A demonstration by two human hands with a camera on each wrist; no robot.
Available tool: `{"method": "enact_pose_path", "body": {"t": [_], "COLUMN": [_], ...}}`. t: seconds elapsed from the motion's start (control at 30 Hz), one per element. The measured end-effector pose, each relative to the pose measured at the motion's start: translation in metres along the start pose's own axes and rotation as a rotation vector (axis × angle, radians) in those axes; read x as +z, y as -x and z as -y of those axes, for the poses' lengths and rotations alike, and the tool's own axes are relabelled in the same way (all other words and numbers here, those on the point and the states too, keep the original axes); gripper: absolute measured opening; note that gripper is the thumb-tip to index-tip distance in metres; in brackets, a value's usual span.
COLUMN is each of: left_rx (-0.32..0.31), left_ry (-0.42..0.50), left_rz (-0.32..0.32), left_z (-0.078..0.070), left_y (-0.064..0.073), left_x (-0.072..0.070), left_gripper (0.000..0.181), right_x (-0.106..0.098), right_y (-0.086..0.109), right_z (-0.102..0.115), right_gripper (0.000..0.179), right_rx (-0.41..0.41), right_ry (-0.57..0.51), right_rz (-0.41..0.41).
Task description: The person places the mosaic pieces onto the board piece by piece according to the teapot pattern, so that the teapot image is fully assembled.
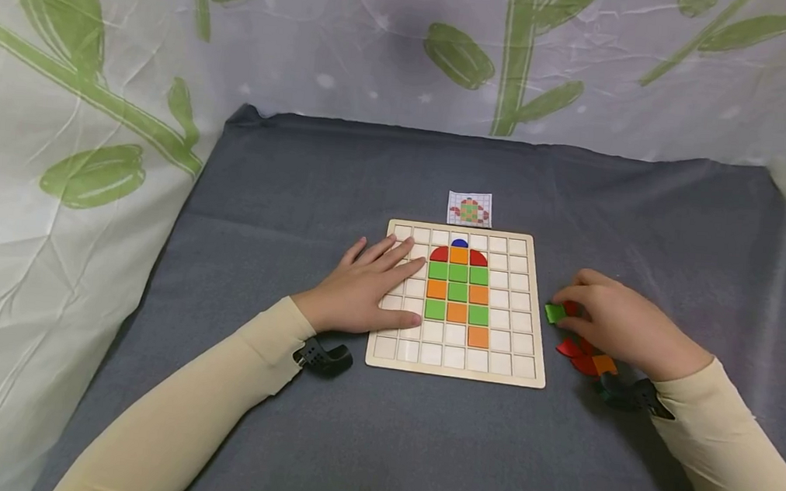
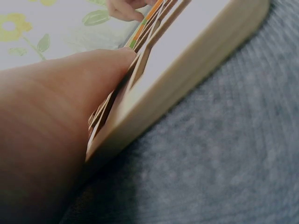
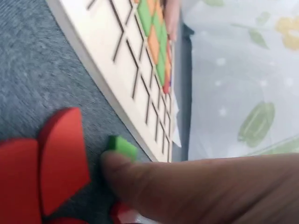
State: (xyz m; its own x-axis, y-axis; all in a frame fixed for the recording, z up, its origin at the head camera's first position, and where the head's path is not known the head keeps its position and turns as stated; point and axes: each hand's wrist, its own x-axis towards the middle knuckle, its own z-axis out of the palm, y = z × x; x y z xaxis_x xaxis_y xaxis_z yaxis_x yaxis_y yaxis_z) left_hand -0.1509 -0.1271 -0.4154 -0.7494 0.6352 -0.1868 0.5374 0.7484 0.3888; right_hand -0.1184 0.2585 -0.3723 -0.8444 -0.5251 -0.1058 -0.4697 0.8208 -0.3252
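Note:
My left hand (image 1: 361,293) lies spread over the left side of a wooden grid board (image 1: 455,368), fingers straight on its cells. Red, green, orange and blue tiles fill the board's middle columns, with a lone orange square (image 1: 478,336) lowest. Right of the board, my right hand (image 1: 621,324) pinches a green square tile (image 1: 555,313) just off its edge. In the right wrist view the thumb (image 3: 135,177) presses against that green tile (image 3: 122,146); the other fingers are hidden there. Red curved tiles (image 1: 584,364) and an orange tile (image 1: 604,364) lie below this hand.
A small printed pattern card (image 1: 469,209) lies against the board's far edge. Dark grey cloth (image 1: 318,457) covers the table. Leaf-printed curtains (image 1: 382,49) hang behind and at the sides. Both wrists carry black straps.

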Motion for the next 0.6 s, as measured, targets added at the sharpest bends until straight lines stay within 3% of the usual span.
{"method": "enact_pose_path", "body": {"t": [0.13, 0.3, 0.43, 0.6], "left_rx": [0.003, 0.011, 0.017, 0.011], "left_ry": [0.006, 0.004, 0.007, 0.004], "left_rz": [-0.002, -0.003, -0.001, -0.007], "left_z": [0.0, 0.0, 0.0, 0.002], "left_y": [0.0, -0.001, -0.001, 0.0], "left_x": [0.001, 0.002, 0.002, 0.002], "left_gripper": [0.092, 0.092, 0.092, 0.092], "right_x": [0.004, 0.005, 0.0, -0.005], "right_y": [-0.002, -0.003, -0.004, -0.015], "right_z": [0.004, 0.007, 0.013, 0.032], "right_gripper": [0.016, 0.011, 0.014, 0.02], "right_rx": [-0.025, 0.001, 0.027, -0.02], "right_ry": [0.059, 0.12, 0.108, 0.065], "right_rz": [-0.051, -0.06, -0.055, -0.053]}}
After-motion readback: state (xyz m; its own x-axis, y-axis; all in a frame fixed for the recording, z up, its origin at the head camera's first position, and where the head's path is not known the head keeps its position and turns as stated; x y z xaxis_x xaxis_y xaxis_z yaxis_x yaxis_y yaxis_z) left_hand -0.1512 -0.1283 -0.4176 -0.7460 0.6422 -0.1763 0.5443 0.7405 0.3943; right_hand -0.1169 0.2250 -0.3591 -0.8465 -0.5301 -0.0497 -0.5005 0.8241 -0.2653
